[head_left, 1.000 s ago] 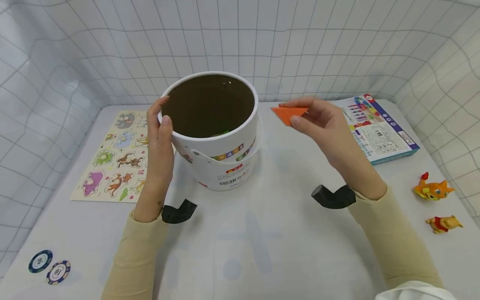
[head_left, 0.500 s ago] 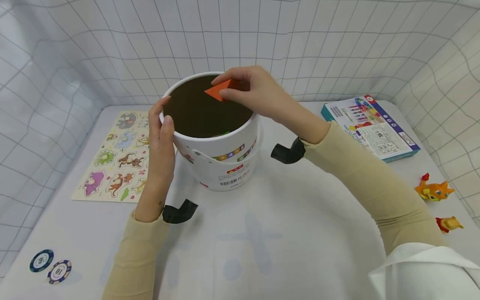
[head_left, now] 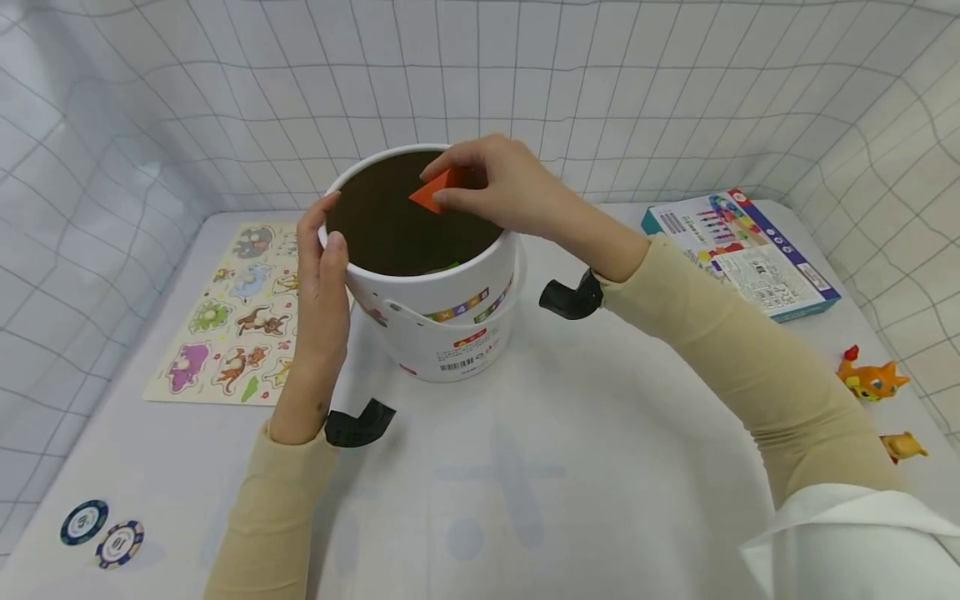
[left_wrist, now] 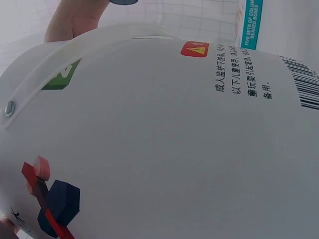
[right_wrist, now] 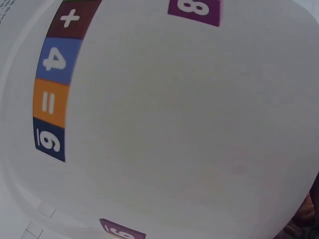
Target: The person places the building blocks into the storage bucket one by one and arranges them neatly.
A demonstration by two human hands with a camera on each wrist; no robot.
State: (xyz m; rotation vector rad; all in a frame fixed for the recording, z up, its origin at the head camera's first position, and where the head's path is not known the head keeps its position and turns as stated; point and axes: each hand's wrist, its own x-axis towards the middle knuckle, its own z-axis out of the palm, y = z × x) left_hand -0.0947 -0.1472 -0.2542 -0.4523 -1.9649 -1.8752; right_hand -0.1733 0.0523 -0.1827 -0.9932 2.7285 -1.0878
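Observation:
A white bucket [head_left: 438, 329] with a plastic handle and printed numbers stands upright on the table in the head view. My left hand [head_left: 321, 300] holds its left side, with fingertips and thumb at the rim. Over the bucket's mouth, my right hand [head_left: 498, 185] pinches an orange triangular block [head_left: 433, 195] between thumb and fingers. A bit of green shows low inside the dark bucket; the rest of its inside is hidden. Both wrist views are mostly filled by the bucket's wall [left_wrist: 149, 124], and the right one shows printed numbers [right_wrist: 52, 79].
An animal puzzle board [head_left: 225, 333] lies to the left, partly behind my left hand. Two poker chips [head_left: 101, 533] rest near the front left. A flat toy box [head_left: 750, 254] lies back right, with two small figurines [head_left: 873, 381] in front of it, partly covered by my right sleeve.
My right hand has carried the orange block leftward from beside the bucket to over its mouth, turning the block slightly. My left hand has stayed on the rim.

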